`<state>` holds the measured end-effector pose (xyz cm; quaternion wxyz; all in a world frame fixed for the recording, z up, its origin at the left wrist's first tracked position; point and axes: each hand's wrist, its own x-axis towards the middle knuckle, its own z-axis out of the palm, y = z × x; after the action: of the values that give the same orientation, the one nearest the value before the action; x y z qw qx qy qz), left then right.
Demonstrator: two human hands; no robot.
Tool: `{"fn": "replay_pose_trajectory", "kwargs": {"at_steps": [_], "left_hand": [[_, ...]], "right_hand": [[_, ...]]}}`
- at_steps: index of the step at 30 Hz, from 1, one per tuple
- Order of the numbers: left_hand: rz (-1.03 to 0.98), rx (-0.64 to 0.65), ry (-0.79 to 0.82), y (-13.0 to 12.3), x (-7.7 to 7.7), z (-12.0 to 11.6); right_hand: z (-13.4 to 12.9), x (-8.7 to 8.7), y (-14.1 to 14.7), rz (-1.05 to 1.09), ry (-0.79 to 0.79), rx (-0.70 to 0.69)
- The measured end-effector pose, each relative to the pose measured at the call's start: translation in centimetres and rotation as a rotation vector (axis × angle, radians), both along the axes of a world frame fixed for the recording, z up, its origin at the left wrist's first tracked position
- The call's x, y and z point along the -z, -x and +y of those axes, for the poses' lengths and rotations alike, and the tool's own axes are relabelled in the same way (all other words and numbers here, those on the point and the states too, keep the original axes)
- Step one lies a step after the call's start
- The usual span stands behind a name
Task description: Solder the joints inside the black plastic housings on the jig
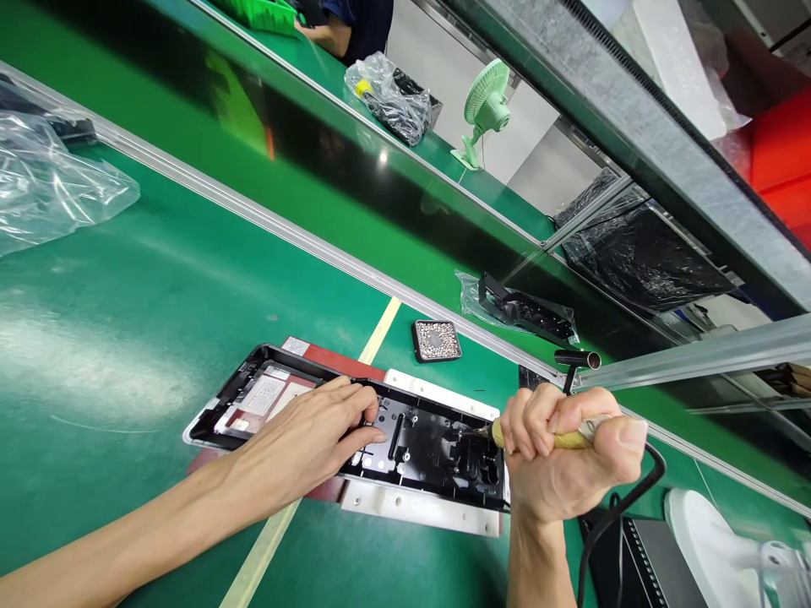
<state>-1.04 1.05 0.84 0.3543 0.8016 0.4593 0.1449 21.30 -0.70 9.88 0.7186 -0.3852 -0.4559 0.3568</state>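
A long black plastic housing (423, 435) lies slantwise across the bench, with moulded ribs, metal-looking plates and holes inside. My left hand (335, 426) bears on its middle, fingers curled over the far rim and the thumb inside. In my closed right hand (563, 443) is a yellow-handled electric screwdriver (498, 434). Its thin tip reaches down into the right part of the housing; whether a screw sits under it is too small to tell. White fixture strips (418, 507) flank the housing, and a dark red board (323, 490) shows beneath.
Beyond the housing stands a small black tray of screws (437, 340). A metal rail (285, 232) borders a green belt, where a bagged black part (525, 312) lies. Clear plastic (57, 181) is at left; a white fan (722, 540) and black cord (589, 540) are at right. Someone's arm (329, 35) shows opposite.
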Motion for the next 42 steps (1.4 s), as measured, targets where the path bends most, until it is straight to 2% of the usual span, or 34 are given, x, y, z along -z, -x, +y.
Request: {"fn": "replay_pose_trajectory", "kwargs": {"at_steps": [25, 42], "left_hand": [[0.011, -0.007, -0.003, -0.01, 0.02, -0.12], [-0.036, -0.01, -0.062, 0.01, 0.38, -0.13]], "right_hand": [[-0.07, 0.16, -0.14, 0.013, -0.002, -0.011], [-0.01, -0.03, 0.05, 0.011, 0.005, -0.016]]}}
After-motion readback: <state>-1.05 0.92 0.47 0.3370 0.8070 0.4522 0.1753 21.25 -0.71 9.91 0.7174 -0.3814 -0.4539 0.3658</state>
